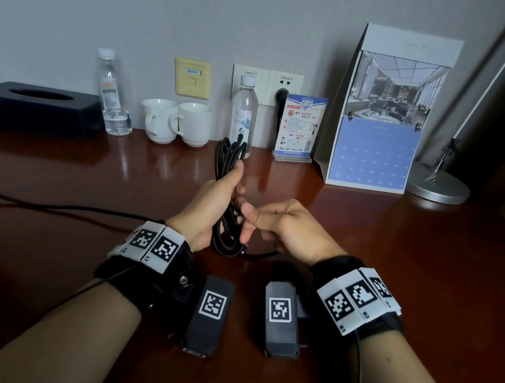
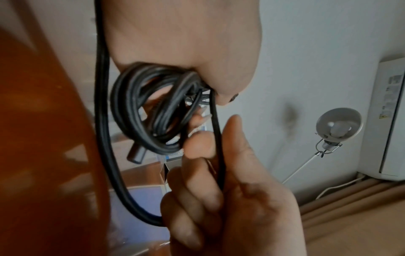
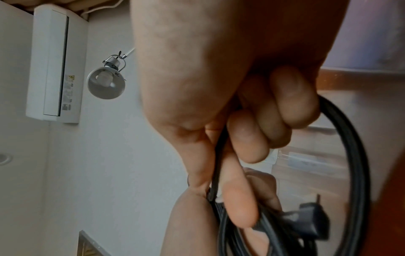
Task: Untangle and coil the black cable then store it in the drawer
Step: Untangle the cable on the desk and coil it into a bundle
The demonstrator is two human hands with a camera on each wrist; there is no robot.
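My left hand (image 1: 216, 200) grips the black cable (image 1: 228, 154), gathered into a long upright coil above the dark wooden desk (image 1: 394, 253). The coil's loops hang below my palm in the left wrist view, cable (image 2: 140, 107). My right hand (image 1: 260, 220) sits just right of the coil, pinching one loose strand between thumb and curled fingers. In the right wrist view that strand (image 3: 217, 155) runs through the fingers (image 3: 252, 143), a wide loop curves round the right, and a black plug (image 3: 306, 223) lies low by the bundle. No drawer is in view.
Along the wall stand a black tissue box (image 1: 35, 106), two water bottles (image 1: 109, 92) (image 1: 244, 112), two white cups (image 1: 174, 122), an info card (image 1: 300, 127), a desk calendar (image 1: 383, 121) and a lamp base (image 1: 438, 186). A thin black wire (image 1: 41, 206) crosses the desk at left.
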